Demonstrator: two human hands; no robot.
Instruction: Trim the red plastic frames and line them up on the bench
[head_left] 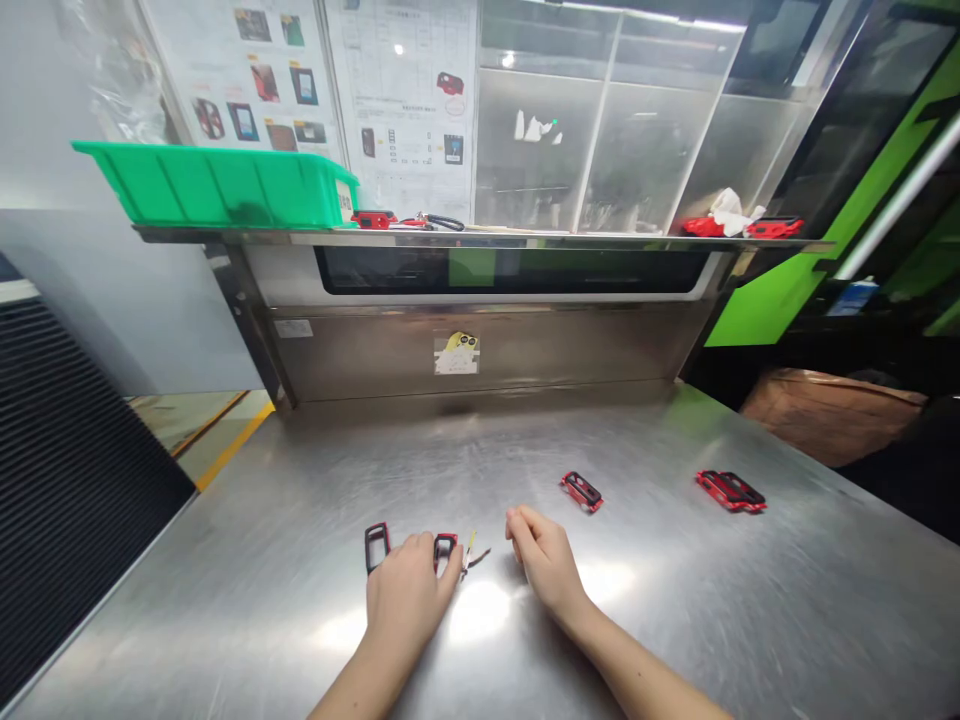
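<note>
My left hand [409,590] rests low over the metal table, its fingers bent down. A small red-and-black plastic frame [448,541] shows between its index finger and thumb, partly covered by the hand. Against the other side of that hand lies a black rectangular frame [369,548] with a red edge. Thin dark and yellow slender pieces [474,560] stick out beside the left thumb; their kind is unclear. To the right, my right hand [546,562] is closed, thumb against curled fingers, just above the table. Anything inside it is hidden.
One red-and-black frame [582,491] lies beyond my right hand, and a pair [731,491] lies farther right. A green bin [225,187] and red parts [375,219] stand on the shelf [525,240] over the table's back. A brown bag [832,412] is at right.
</note>
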